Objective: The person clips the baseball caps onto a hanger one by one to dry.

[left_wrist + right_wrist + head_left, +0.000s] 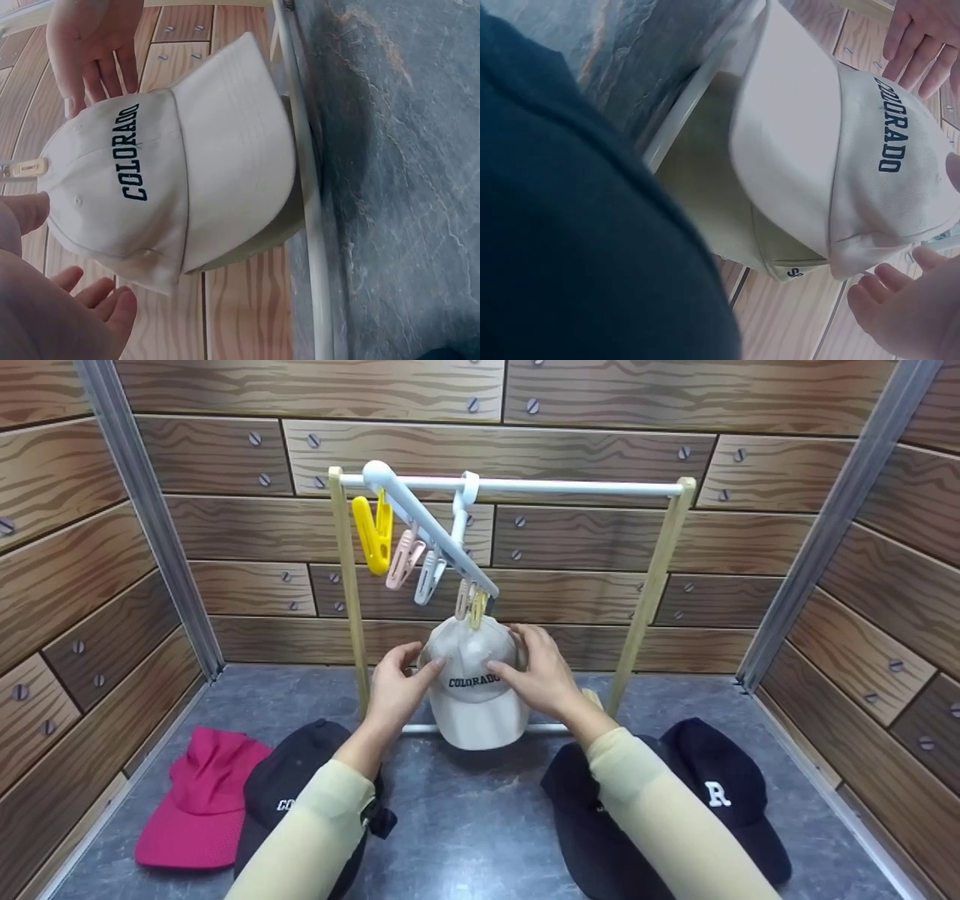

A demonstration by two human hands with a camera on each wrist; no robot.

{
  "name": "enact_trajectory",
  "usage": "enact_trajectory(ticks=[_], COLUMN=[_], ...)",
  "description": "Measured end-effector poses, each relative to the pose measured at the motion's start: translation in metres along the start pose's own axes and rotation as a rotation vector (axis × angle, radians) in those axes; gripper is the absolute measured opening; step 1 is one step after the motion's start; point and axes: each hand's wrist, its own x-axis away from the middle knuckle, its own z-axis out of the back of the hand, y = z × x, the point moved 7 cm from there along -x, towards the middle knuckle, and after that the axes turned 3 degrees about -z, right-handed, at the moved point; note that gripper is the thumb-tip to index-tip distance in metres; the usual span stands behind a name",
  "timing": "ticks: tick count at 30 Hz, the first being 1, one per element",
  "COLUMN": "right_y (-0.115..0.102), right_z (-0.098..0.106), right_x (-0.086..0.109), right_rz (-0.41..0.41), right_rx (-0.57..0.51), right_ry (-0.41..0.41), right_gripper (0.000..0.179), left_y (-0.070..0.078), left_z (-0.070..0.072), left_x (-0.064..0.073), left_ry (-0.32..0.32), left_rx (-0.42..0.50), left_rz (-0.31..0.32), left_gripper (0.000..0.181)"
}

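Observation:
A white cap (474,660) lettered COLORADO hangs brim down from a pale yellow clothespin (477,609) and a beige clothespin (463,598). On its left side, my left hand (399,681) has the thumb at the crown's front, fingers loosely bent beside it. At the other side my right hand (541,669) is placed likewise, thumb by the lettering. Both wrist views show the fingers spread about the crown rather than pinching the cloth. Behind the white cap, an olive-beige cap (705,184) shows partly in the right wrist view.
The slanted white hanger (431,525) with several clothespins hangs on a rack bar (577,487). A magenta cap (199,802) and a black cap (300,765) lie left on the grey surface; a black cap (570,795) and a navy R cap (716,765) lie right, partly behind my sleeve.

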Motion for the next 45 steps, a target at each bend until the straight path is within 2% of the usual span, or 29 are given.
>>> enact_trajectory(ticks=[7,17,24,34,40,45], right_y=[0.004,0.017,0.022,0.031,0.035,0.039], right_z=[0.003,0.006,0.01,0.018,0.023,0.028], right_x=[0.007,0.017,0.026,0.042,0.05,0.057], right_rz=[0.016,-0.025,-0.058,-0.035,-0.023,-0.033], right_rx=[0.013,-0.003,0.011,0.043,0.068,0.079], right_ry=[0.018,-0.057,-0.103,-0.153,-0.158,-0.168], right_gripper=[0.077,0.086,0.089,0.086,0.085,0.085], left_y=[-0.004,-0.013,-0.017,-0.014,-0.011,-0.011], left_z=[-0.001,-0.003,-0.009,-0.021,-0.028,-0.035], left_x=[0.008,0.019,0.025,0.034,0.041,0.045], left_ry=[-0.013,-0.039,-0.075,-0.147,-0.16,-0.184], left_rx=[-0.045,-0.103,-0.076,-0.089,-0.114,-0.097], left_rz=[0.017,0.025,0.034,-0.021,-0.057,-0.07], left_gripper=[0.06,0.063,0.067,0.067,0.066,0.066])
